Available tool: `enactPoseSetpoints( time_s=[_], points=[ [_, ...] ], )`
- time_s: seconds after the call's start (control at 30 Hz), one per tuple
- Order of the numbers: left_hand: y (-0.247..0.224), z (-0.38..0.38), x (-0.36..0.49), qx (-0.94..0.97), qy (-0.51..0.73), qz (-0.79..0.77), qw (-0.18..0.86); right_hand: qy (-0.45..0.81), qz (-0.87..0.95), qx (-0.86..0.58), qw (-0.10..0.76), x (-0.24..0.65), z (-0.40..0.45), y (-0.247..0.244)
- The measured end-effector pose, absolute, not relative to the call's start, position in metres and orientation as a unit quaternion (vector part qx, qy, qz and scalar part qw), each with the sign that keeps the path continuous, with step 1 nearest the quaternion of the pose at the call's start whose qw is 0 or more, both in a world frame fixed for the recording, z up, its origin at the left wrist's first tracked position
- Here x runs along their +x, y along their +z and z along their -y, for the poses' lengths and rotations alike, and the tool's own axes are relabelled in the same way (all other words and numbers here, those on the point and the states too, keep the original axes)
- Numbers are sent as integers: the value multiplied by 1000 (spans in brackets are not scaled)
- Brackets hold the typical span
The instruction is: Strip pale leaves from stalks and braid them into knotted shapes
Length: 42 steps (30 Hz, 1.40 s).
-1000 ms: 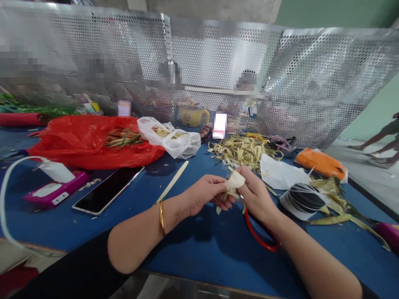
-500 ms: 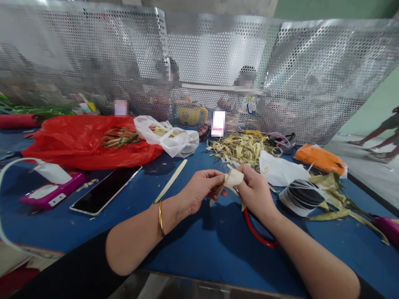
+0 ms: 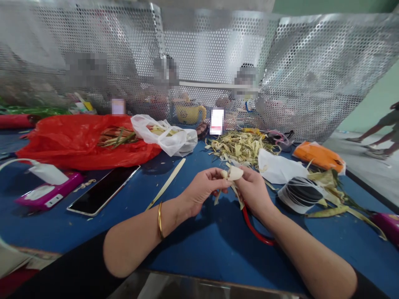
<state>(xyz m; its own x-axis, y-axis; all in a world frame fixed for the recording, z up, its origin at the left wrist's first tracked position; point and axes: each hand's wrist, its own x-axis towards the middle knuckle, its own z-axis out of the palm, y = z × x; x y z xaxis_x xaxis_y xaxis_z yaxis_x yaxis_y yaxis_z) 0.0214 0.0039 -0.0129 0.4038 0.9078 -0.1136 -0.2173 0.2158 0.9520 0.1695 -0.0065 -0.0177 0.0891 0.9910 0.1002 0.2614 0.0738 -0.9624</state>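
Between my hands, above the blue table, is a pale strip of dried leaf or husk (image 3: 234,173), folded into a small bundle with loose ends hanging down. My left hand (image 3: 207,187) pinches its left side between thumb and fingers. My right hand (image 3: 254,187) grips the other side, its fingertips partly hidden behind the strip. Below the right hand a red loop handle (image 3: 254,232) shows, perhaps of scissors; the rest of it is hidden. A single long pale strip (image 3: 166,182) lies on the table left of my hands.
Behind my hands lies a heap of dried strips (image 3: 240,147). To the right are a wire-wrapped black spool (image 3: 301,193), white paper (image 3: 279,166) and an orange packet (image 3: 319,155). At left are a phone (image 3: 104,191), a purple power strip (image 3: 51,193) and a red bag (image 3: 68,141). A perforated metal screen (image 3: 212,45) stands behind.
The fingers of my left hand have shifted on the bundle, with the thumb moved slightly right. The loose ends hang differently. The whole view has shifted a little.
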Motion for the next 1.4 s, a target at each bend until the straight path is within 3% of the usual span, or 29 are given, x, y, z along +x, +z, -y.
enactPoseSetpoints(
  time_s=[0.4,0.6,0.7,0.9,1.07,1.27,1.4],
  points=[
    [-8,-3,22,467,421,-393,671,430,512,-565,484,170,6,-8],
    [-14,-10,20,487,443,-353,665,611,391,-550,413,172,5,-6],
    [-17,-15,18,450,467,-379,660,641,414,-498,411,173,6,-6],
    [-17,-23,14,400,495,-428,642,555,537,-434,465,170,13,6],
    [-20,-23,14,408,492,-447,626,494,661,-388,411,169,15,3],
    [-16,-15,17,441,460,-451,625,215,802,-356,428,175,16,-1],
    [-12,-10,19,476,392,-448,647,259,752,-361,486,174,15,1]
  ],
)
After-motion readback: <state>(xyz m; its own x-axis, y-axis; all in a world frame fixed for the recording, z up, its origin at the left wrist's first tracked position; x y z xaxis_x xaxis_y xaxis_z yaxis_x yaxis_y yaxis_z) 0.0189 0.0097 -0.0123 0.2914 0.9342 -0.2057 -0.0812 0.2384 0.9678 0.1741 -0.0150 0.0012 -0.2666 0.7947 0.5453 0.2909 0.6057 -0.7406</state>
